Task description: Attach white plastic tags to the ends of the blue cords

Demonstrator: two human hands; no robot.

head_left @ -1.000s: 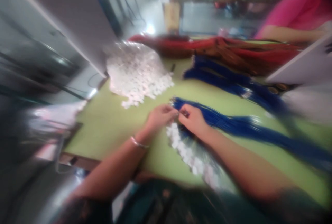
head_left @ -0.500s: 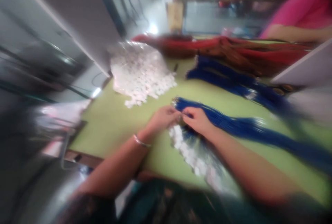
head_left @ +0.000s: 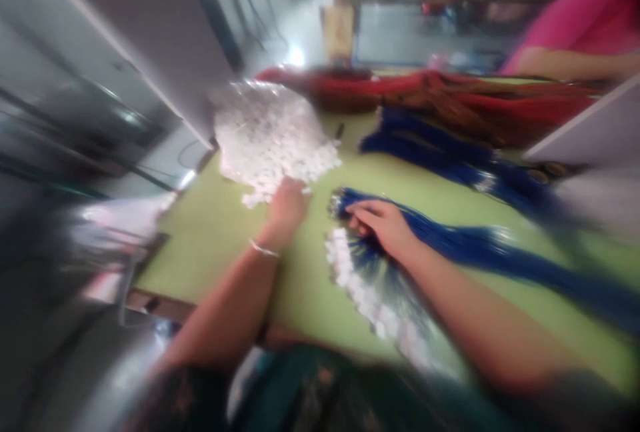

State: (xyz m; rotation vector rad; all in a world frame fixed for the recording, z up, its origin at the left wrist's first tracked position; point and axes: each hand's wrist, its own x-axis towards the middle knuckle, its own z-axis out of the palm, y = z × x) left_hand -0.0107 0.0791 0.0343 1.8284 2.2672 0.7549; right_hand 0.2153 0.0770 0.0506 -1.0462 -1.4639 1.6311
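My left hand (head_left: 289, 202) reaches to the front edge of a pile of small white plastic connector housings (head_left: 285, 159); its fingertips are hidden among them. A bracelet circles that wrist. My right hand (head_left: 380, 222) is closed in a pinch at the near end of a bundle of blue wires (head_left: 450, 239), seemingly on a blue wire; blur hides the exact grip. Small metallic ends (head_left: 335, 202) show at the bundle's tip. Below the right hand, a row of white connectors (head_left: 357, 282) on blue wires fans down toward my body.
A clear plastic bag (head_left: 265, 109) lies at the pile on the green table (head_left: 200, 239). Farther back are a second blue wire bundle (head_left: 425, 142) and red and brown wires (head_left: 440, 92). A person in a pink sleeve (head_left: 580, 22) is at the far right. A grey post (head_left: 145, 32) rises at left.
My left hand has parted from my right and moved up and left to the white connector pile. The right hand has stayed by the blue bundle's end, fingers still pinched.
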